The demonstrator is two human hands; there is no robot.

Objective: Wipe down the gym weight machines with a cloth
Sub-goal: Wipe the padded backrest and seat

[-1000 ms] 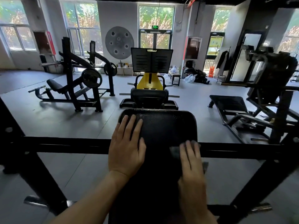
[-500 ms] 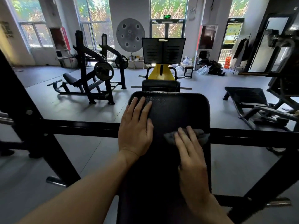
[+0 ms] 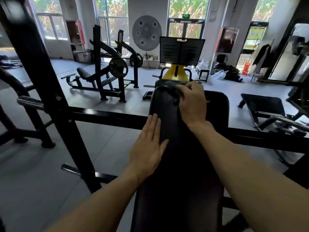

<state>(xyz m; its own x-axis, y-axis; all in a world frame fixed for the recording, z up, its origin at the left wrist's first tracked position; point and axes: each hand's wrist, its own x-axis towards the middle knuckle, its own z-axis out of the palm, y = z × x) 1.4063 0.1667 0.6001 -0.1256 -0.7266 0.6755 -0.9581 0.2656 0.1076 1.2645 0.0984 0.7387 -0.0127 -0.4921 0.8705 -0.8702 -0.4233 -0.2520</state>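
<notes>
Left hand (image 3: 147, 148) flat, fingers straight on black pad (image 3: 184, 164), right hand (image 3: 192, 102) curled around grey cloth (image 3: 175, 88) at pad's top edge

Two bare forearms reach forward from the bottom of the view – one entering at about 7 o'clock, the other at about 4 o'clock. The left hand (image 3: 148, 148) lies flat, palm down, fingers straight and held together, pointing toward 12 o'clock, the thumb angled out toward 1 o'clock. The right hand (image 3: 192, 102) is stretched farther ahead, arm nearly straight – its fingers curl downward at the knuckles, bunched around a dark cloth (image 3: 173, 87) that shows at the fingertips.
</notes>
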